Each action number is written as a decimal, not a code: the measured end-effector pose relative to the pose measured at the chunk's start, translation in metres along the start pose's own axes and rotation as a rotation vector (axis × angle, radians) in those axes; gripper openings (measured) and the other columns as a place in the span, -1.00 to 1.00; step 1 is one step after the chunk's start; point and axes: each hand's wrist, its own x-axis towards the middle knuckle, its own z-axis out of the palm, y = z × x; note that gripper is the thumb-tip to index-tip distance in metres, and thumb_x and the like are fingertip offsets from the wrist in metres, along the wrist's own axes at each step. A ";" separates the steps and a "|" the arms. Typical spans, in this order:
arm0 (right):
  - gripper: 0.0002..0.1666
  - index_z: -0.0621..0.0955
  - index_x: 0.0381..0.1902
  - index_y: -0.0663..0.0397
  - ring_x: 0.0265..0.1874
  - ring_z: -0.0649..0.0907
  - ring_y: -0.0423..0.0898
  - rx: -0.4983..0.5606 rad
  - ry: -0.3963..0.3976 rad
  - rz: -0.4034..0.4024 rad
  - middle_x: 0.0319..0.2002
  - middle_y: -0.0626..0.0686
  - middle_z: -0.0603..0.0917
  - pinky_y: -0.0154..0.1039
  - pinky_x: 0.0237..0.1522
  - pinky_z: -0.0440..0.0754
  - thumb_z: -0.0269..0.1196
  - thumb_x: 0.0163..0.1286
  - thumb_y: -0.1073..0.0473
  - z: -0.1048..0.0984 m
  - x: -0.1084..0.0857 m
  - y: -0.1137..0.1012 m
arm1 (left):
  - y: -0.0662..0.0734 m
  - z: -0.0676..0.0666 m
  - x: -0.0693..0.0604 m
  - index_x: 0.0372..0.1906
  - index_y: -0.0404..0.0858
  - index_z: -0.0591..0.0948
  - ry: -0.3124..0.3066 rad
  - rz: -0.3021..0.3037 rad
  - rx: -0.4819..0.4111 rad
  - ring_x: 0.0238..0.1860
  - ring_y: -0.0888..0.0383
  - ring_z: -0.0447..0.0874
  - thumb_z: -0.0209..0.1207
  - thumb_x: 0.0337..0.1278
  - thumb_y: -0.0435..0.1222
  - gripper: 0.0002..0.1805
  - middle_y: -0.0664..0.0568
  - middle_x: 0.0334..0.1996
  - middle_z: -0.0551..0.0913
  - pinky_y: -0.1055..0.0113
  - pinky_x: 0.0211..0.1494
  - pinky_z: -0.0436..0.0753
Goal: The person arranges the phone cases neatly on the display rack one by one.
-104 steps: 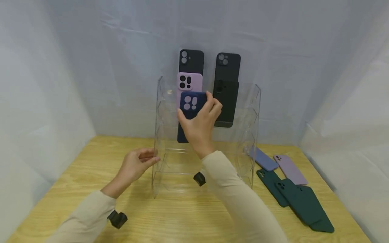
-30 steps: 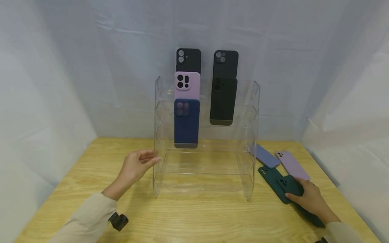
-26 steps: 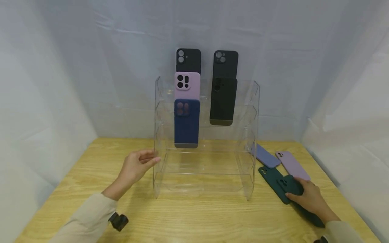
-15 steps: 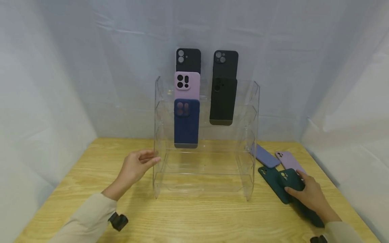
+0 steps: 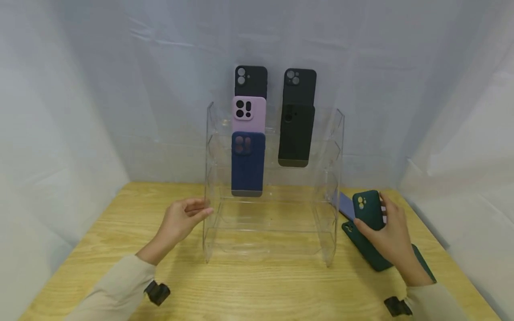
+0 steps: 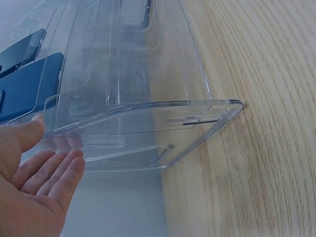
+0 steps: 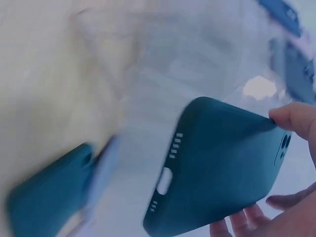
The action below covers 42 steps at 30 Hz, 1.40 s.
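My right hand grips a dark green phone case by its sides, thumb on one long edge and fingers on the other. The case is raised and tilted at the right of the clear acrylic display stand, its camera cutouts at the top. In the right wrist view, the bottom end of the green case shows its port slot. My left hand is at the stand's left side panel. In the left wrist view the thumb of this hand lies at the panel's edge, fingers extended and apart from it.
On the stand lean a blue case, a lilac case and several black cases. Another green case and a periwinkle case lie on the wooden table at right. White sheeting surrounds the table.
The blue case now leans on the stand, released by my right hand. That hand has gone right, gripped a green case from the pile and lifted it toward the stand. My left hand stays put.
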 end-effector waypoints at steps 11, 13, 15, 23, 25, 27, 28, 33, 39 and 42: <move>0.15 -0.08 0.54 0.03 0.04 0.30 0.20 0.150 0.027 -0.080 0.23 0.37 0.16 0.09 -0.08 0.46 0.37 0.20 0.05 0.011 0.029 -0.088 | -0.002 0.000 0.001 0.19 -0.44 0.51 0.003 0.005 0.014 0.07 -0.16 0.61 0.23 0.24 -0.16 -0.46 -0.28 0.10 0.58 0.14 0.07 0.65; 0.14 -0.07 0.53 -0.03 0.00 0.31 0.17 0.166 0.040 -0.086 0.20 0.34 0.18 0.06 -0.09 0.45 0.37 0.20 0.03 0.018 0.037 -0.102 | -0.003 0.000 0.001 0.18 -0.45 0.50 0.005 0.007 0.014 0.06 -0.17 0.62 0.24 0.24 -0.18 -0.47 -0.29 0.09 0.59 0.15 0.06 0.66; 0.14 -0.05 0.53 -0.05 -0.03 0.31 0.16 0.190 0.064 -0.092 0.17 0.31 0.19 0.02 -0.14 0.43 0.38 0.19 0.00 0.025 0.046 -0.115 | -0.003 0.000 0.002 0.18 -0.46 0.50 0.008 0.010 0.014 0.06 -0.17 0.62 0.24 0.24 -0.20 -0.48 -0.30 0.09 0.59 0.16 0.06 0.66; 0.15 -0.01 0.49 0.04 0.10 0.31 0.15 0.240 0.237 -0.118 0.24 0.28 0.15 0.07 0.09 0.42 0.38 0.16 -0.14 0.062 0.079 -0.146 | -0.003 0.000 0.002 0.17 -0.47 0.51 0.013 0.022 0.009 0.04 -0.16 0.63 0.24 0.24 -0.23 -0.50 -0.30 0.07 0.59 0.20 0.04 0.67; 0.13 0.02 0.48 0.08 0.15 0.29 0.15 0.231 0.295 -0.132 0.24 0.28 0.14 0.07 0.17 0.39 0.39 0.16 -0.13 0.070 0.085 -0.148 | -0.004 0.000 0.002 0.17 -0.46 0.51 0.011 0.024 0.006 0.04 -0.16 0.63 0.24 0.24 -0.23 -0.50 -0.30 0.07 0.60 0.21 0.04 0.67; 0.11 0.04 0.46 0.10 0.14 0.28 0.15 0.217 0.349 -0.146 0.21 0.28 0.16 0.04 0.18 0.36 0.39 0.16 -0.11 0.078 0.089 -0.149 | -0.005 0.000 0.002 0.18 -0.46 0.51 0.012 0.022 0.007 0.04 -0.16 0.63 0.24 0.24 -0.22 -0.50 -0.30 0.07 0.60 0.20 0.04 0.67; 0.10 0.05 0.45 0.13 0.13 0.27 0.15 0.209 0.372 -0.152 0.19 0.29 0.17 0.04 0.17 0.35 0.40 0.16 -0.09 0.082 0.091 -0.150 | -0.005 0.000 0.003 0.18 -0.45 0.51 0.011 0.021 0.009 0.05 -0.16 0.63 0.24 0.24 -0.22 -0.49 -0.29 0.07 0.60 0.19 0.05 0.66; 0.09 0.07 0.44 0.16 0.07 0.26 0.15 0.167 0.387 -0.133 0.11 0.28 0.20 0.02 0.09 0.38 0.41 0.15 -0.06 0.099 0.095 -0.148 | -0.005 0.000 0.004 0.18 -0.45 0.51 0.011 0.012 0.011 0.06 -0.16 0.62 0.24 0.23 -0.21 -0.48 -0.29 0.09 0.59 0.18 0.06 0.66; 0.08 0.09 0.44 0.18 0.06 0.26 0.17 0.140 0.371 -0.079 0.10 0.30 0.22 0.05 0.06 0.40 0.43 0.14 0.00 0.112 0.094 -0.148 | -0.004 0.001 0.003 0.18 -0.46 0.51 0.007 0.008 0.009 0.06 -0.16 0.62 0.24 0.23 -0.19 -0.48 -0.29 0.09 0.59 0.20 0.05 0.66; 0.07 0.09 0.44 0.19 0.07 0.26 0.18 0.137 0.371 -0.070 0.12 0.31 0.22 0.08 0.07 0.39 0.42 0.16 -0.01 0.113 0.093 -0.149 | -0.004 0.000 0.003 0.16 -0.45 0.52 0.006 0.009 0.004 0.06 -0.15 0.63 0.24 0.23 -0.19 -0.49 -0.28 0.08 0.59 0.21 0.05 0.66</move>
